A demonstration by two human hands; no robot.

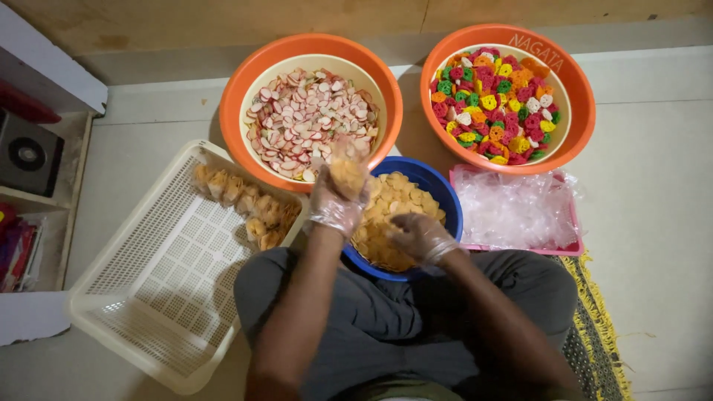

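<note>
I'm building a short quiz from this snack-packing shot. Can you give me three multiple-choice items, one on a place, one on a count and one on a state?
1. Where do the filled packets lie?
A. in the white lattice tray
B. in the pink tray
C. on the mat

2. How many orange basins are there?
A. one
B. two
C. three

3. What is the left hand doing?
A. resting flat on the floor
B. holding up a small clear bag of yellow chips
C. gripping a basin's rim

Answers:
1 A: the filled packets line the white lattice tray.
2 B: one orange basin holds pink-and-white crackers, the other holds multicoloured ones.
3 B: the gloved left hand lifts the bag above the blue bowl, while the right hand rests in the chips.
</note>
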